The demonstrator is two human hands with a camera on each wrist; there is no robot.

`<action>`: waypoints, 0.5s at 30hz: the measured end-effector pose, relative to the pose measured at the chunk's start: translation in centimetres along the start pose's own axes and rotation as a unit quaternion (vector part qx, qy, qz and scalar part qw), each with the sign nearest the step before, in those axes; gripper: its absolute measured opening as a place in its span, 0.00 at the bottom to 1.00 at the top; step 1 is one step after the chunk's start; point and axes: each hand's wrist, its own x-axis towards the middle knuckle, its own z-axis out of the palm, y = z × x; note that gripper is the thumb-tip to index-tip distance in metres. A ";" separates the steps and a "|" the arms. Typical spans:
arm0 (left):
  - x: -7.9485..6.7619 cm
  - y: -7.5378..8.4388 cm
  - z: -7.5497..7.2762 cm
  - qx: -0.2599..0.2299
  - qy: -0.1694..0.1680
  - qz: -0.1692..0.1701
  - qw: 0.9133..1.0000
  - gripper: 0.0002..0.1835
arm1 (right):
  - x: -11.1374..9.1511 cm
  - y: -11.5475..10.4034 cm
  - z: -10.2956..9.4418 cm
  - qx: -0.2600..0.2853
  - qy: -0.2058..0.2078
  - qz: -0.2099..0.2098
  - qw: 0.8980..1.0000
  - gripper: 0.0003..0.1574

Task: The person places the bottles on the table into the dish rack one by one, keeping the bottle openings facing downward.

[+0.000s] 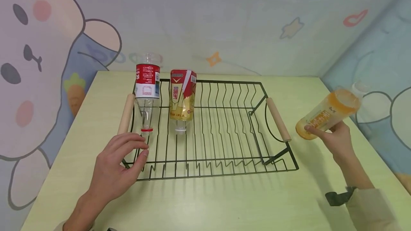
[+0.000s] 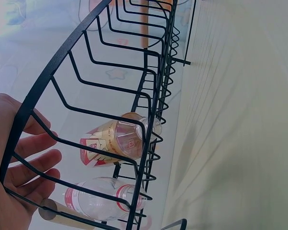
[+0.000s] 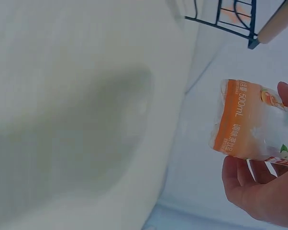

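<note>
My right hand point(image 1: 337, 142) grips an orange-labelled plastic bottle point(image 1: 327, 113), tilted with its cap end up and to the right, beside the rack's right end. In the right wrist view, thumb and fingers lie on either side of the bottle point(image 3: 249, 122). My left hand point(image 1: 118, 159) is over the front left corner of the black wire dish rack point(image 1: 218, 161), fingers loosely bent and holding nothing. Upside down in the rack's left part are a clear bottle point(image 1: 147, 81) with a red and white label and a red-and-gold bottle point(image 1: 182, 95), necks toward me.
The rack has wooden handles, a left one point(image 1: 126, 113) and a right one point(image 1: 278, 119). It stands on a pale yellow-green table point(image 1: 205, 202). A wall point(image 1: 224, 27) with cartoon pictures rises behind the table and along its sides.
</note>
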 end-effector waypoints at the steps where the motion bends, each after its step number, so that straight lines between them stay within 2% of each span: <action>1: 0.0 0.0 0.0 0.000 0.000 0.000 1.000 0.07 | 0.1 -0.5 -0.1 0.001 0.001 -0.006 1.000 0.38; 7: -0.1 0.0 -0.1 0.001 -0.001 0.002 1.000 0.08 | 1.0 -3.6 -0.1 0.014 0.004 -0.051 0.999 0.40; 15: 0.0 0.1 -0.1 0.005 -0.009 0.004 1.000 0.06 | 1.8 -7.4 0.9 0.028 -0.008 -0.117 0.993 0.41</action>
